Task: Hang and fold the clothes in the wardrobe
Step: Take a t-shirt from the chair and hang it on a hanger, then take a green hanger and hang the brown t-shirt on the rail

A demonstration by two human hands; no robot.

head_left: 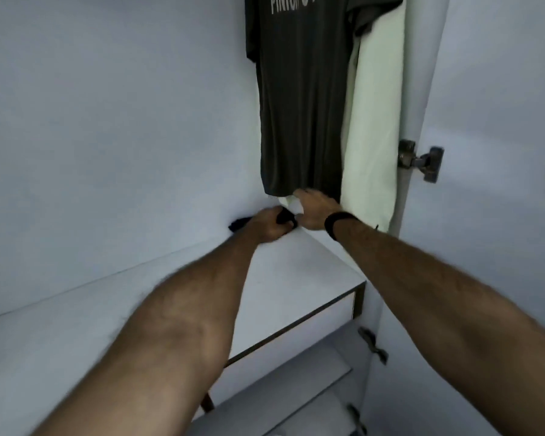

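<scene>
I'm looking into the open wardrobe [107,121], where two garments hang at the right: one dark grey T-shirt [299,105] with pale lettering and, just beside it against the side wall, one pale cream cloth [375,121]. On the white shelf [296,272] below, at the back corner, lies one small black cloth [238,224]. My left hand [269,226] rests on it, fingers curled round the dark fabric. My right hand [312,210], a black band [335,223] at the wrist, reaches under the T-shirt's hem; I cannot tell whether its fingers pinch anything. Two metal hinges [420,160] show on the door edge.
</scene>
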